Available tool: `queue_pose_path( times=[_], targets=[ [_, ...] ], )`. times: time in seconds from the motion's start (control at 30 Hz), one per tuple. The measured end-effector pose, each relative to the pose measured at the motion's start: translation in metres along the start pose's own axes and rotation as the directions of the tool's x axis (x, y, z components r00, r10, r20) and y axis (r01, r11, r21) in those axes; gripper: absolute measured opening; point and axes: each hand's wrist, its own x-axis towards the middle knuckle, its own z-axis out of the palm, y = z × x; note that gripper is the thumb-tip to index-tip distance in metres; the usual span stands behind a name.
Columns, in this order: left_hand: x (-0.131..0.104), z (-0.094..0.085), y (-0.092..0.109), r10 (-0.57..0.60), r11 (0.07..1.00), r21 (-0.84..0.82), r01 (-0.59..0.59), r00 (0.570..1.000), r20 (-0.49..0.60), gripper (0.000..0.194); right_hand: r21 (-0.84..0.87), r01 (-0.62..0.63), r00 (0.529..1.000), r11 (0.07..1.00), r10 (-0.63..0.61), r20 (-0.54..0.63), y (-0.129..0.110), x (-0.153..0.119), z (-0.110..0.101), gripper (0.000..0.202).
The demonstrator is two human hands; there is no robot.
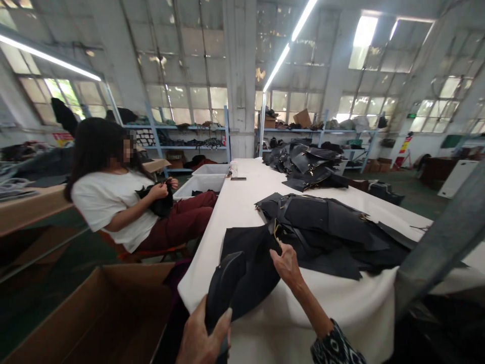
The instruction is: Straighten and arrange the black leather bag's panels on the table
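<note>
My left hand [204, 331], low in the view, is closed round a black curved piece [226, 278] that looks like leather or fabric. With fingers pinched, my right hand [287, 263] grips the edge of a larger black panel [250, 245] beside a yellow-edged zipper [276, 231]. That panel lies partly on the white table and droops over its near edge. Whether the two black parts are joined, I cannot tell. Just beyond my right hand, a pile of black panels [326, 222] is spread on the table.
A heap of black pieces [303, 159] rests farther back on the white table [242, 199]. At left, a seated person [113, 202] handles black material near white bins [184, 188]. An open cardboard box [102, 303] stands below left. A metal post [439, 247] slants up at right.
</note>
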Motion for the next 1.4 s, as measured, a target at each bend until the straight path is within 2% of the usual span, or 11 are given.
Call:
queue_pose_path(
  times=[0.17,0.33,0.53,0.63,0.8,0.9,1.07,1.17,1.23,1.3,1.4],
  targets=[
    [-0.001,0.015,0.012,0.015,1.0,0.025,-0.015,1.0,0.017,0.033,0.045,0.002,0.992,0.999,-0.007,0.124,0.004,-0.02,0.0,0.014],
    [0.001,0.025,0.013,0.054,0.997,0.058,-0.058,0.996,0.066,0.031,0.11,0.069,0.977,0.992,-0.089,0.195,-0.009,-0.037,0.0,0.014],
    [0.007,0.018,0.013,0.109,0.983,0.138,-0.121,0.99,0.09,0.034,0.13,0.175,0.953,0.976,-0.201,0.227,-0.009,-0.058,0.01,0.035],
    [0.008,0.015,0.015,0.101,0.99,0.093,-0.106,0.993,0.063,0.034,0.147,0.235,0.933,0.961,-0.266,0.243,-0.006,-0.065,0.012,0.041],
    [0.004,0.016,0.014,0.048,0.998,-0.032,-0.049,0.999,-0.023,0.033,0.132,0.145,0.954,0.981,-0.174,0.244,-0.002,-0.065,0.007,0.037],
    [0.0,0.017,0.013,0.028,0.998,-0.053,-0.027,0.999,0.021,0.032,0.126,0.121,0.959,0.985,-0.148,0.242,-0.001,-0.063,0.006,0.037],
    [0.0,0.018,0.012,0.027,0.999,-0.022,-0.025,0.994,0.105,0.031,0.195,0.184,0.935,0.963,-0.233,0.267,-0.001,-0.066,0.008,0.045],
    [0.004,0.019,0.01,0.019,1.0,0.019,-0.021,0.995,0.097,0.032,0.209,0.189,0.92,0.959,-0.248,0.303,0.003,-0.068,0.002,0.042],
    [0.007,0.018,0.007,0.017,0.999,0.033,-0.019,0.998,0.054,0.033,0.121,0.173,0.918,0.978,-0.204,0.341,0.01,-0.062,-0.008,0.036],
    [0.009,0.017,0.003,0.011,0.998,0.054,-0.012,1.0,0.022,0.034,-0.071,0.197,0.903,0.978,-0.153,0.402,0.018,-0.047,-0.022,0.029],
    [0.009,0.016,-0.002,0.024,0.997,0.077,-0.022,1.0,-0.019,0.035,-0.333,0.252,0.89,0.908,-0.082,0.449,0.03,-0.014,-0.045,0.017]
  ],
)
